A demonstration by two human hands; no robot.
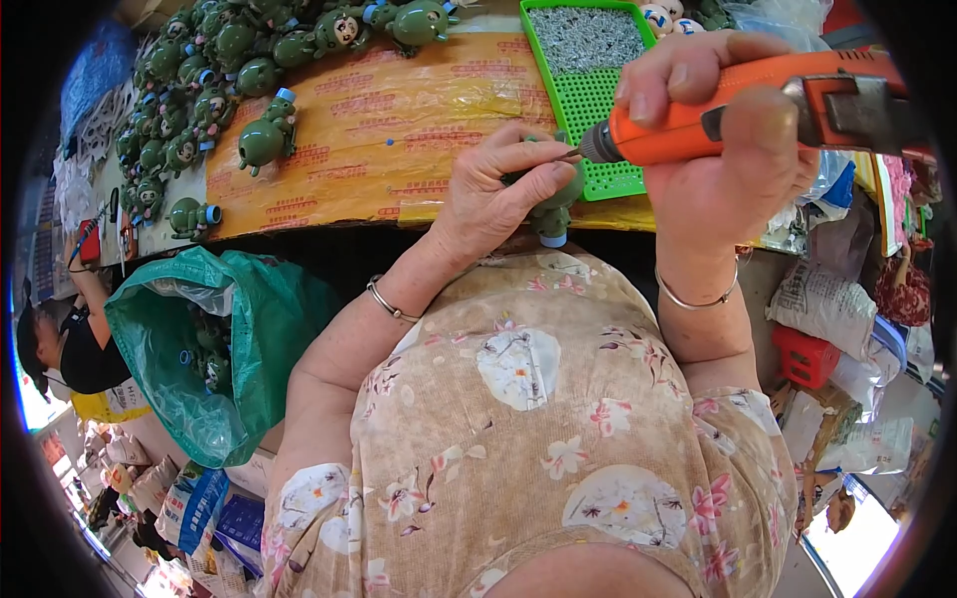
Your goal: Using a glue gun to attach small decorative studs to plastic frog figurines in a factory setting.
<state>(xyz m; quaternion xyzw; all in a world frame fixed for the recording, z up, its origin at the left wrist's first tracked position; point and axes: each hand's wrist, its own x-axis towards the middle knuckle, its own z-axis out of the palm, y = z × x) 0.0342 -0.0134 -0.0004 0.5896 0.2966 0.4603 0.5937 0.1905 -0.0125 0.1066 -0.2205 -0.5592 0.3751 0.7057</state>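
Note:
My right hand (713, 149) is wrapped round an orange electric screwdriver (688, 115), its dark chuck pointing left. Between the fingers of my left hand (498, 184) is a green toy figure (558, 204) with a pale blue cap at its lower end. The tool's tip meets the toy at my left fingertips; the exact contact spot is too small to make out. Behind the toy stands a bright green tray (608, 125) with a perforated bottom. Many small grey screws (586, 38) fill its far part.
Many green toy figures (214, 60) are heaped at the far left of the table, with one (265, 135) apart on the orange-taped surface (399, 110). A green sack (264, 349) holding more figures hangs open at left. Another person (80, 339) sits at far left. Plastic bags (822, 299) crowd the right.

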